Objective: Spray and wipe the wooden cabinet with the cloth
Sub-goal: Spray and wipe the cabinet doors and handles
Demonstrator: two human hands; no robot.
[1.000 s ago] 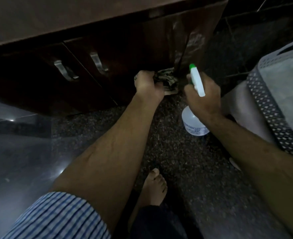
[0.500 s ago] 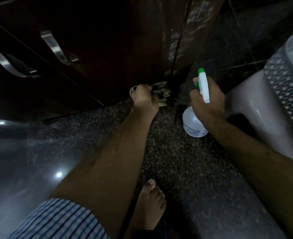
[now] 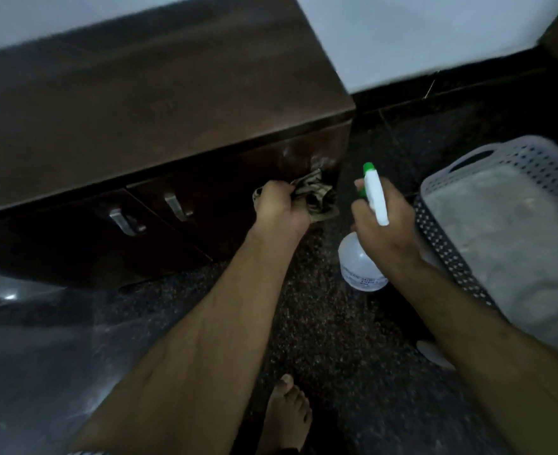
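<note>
The wooden cabinet now fills the upper left, its top in view where half a second ago only the front showed — the head has lifted. Right hand grips the spray bottle mid-frame; left hand bunches the cloth against the front's right end — wiping continues

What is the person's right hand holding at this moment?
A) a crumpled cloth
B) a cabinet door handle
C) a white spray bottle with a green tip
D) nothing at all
C: the right hand is wrapped around the neck of the spray bottle, white with a green nozzle tip, while the crumpled cloth is in the left hand, against the front of the wooden cabinet.
</note>
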